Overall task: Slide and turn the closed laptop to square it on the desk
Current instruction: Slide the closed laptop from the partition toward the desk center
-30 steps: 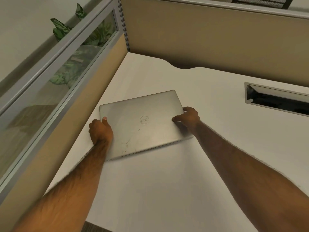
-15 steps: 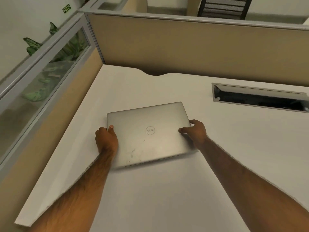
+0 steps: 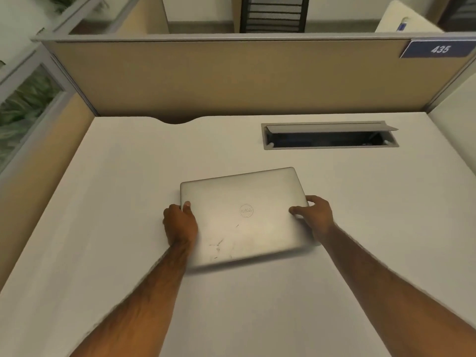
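A closed silver laptop with a round logo on its lid lies flat on the white desk, near the middle. Its far edge is tilted slightly, higher at the right than at the left. My left hand grips the laptop's left edge, thumb on the lid. My right hand grips the right edge, thumb on the lid and fingers curled around the side. The near right corner of the laptop is hidden behind my right wrist.
An open cable tray slot with a raised grey flap is set into the desk at the back right. A tan partition wall runs along the back, with a blue 435 sign. A glass side panel stands at the left.
The laptop has slid to the right, away from the left partition toward the desk's middle, with both hands on its sides. My head has turned right, so more of the back wall shows.
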{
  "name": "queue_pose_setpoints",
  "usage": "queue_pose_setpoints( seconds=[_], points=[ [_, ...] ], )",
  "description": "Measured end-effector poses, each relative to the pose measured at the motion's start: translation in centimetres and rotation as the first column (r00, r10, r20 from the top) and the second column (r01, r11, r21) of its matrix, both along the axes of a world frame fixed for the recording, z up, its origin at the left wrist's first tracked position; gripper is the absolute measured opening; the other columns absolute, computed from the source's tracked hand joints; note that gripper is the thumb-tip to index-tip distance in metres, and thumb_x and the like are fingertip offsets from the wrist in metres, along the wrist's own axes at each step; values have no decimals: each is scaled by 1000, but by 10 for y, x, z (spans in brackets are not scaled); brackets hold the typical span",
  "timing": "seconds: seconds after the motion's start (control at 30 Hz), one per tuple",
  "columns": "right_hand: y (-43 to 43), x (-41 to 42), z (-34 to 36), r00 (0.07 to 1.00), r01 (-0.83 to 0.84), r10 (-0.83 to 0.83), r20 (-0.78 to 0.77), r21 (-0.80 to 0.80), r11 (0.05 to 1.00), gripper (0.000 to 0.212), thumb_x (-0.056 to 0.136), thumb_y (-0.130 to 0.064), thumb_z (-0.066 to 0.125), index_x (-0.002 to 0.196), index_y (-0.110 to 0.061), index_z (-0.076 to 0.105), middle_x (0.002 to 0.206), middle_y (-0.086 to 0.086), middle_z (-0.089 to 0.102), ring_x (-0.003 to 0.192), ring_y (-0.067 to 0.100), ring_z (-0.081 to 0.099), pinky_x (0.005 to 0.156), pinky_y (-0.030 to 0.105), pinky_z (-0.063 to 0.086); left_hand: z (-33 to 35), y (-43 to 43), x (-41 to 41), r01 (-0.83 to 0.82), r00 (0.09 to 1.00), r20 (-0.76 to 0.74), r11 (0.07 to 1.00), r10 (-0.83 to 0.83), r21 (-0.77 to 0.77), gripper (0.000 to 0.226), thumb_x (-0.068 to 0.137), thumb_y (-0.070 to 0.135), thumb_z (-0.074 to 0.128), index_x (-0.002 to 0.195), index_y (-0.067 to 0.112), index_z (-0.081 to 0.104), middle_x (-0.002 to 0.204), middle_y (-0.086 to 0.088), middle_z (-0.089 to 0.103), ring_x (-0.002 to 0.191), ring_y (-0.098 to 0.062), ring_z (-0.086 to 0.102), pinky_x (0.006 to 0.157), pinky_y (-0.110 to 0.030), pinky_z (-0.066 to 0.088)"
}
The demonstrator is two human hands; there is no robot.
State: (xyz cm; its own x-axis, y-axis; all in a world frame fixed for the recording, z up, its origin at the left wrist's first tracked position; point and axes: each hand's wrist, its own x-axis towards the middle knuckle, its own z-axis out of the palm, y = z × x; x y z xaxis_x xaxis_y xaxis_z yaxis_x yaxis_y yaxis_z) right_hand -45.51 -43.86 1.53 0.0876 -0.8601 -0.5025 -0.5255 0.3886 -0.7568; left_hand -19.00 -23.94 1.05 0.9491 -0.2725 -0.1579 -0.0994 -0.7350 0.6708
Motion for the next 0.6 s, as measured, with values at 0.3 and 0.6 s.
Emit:
queue_pose_setpoints(
  seconds=[0.3,0.6],
  points=[
    [-22,-57,-4,1000,16,-16,-15,0,1000,61,48,-30,87,107,-29,70,108,5,76,94,28,74,90,49,61,-2,-27,-61,30,999,-18,998,-29,51,46,100,39,45,110,-4,59,118,-22,59,110,-41,58,93,-50,50],
    [-45,-64,-5,995,-52,49,-89,-24,998,81,39,-42,81,118,-29,71,117,2,71,105,28,69,89,44,60,5,-36,-87,3,998,-63,991,6,133,49,99,40,48,120,-4,55,128,-23,56,120,-42,53,98,-52,48]
  ],
)
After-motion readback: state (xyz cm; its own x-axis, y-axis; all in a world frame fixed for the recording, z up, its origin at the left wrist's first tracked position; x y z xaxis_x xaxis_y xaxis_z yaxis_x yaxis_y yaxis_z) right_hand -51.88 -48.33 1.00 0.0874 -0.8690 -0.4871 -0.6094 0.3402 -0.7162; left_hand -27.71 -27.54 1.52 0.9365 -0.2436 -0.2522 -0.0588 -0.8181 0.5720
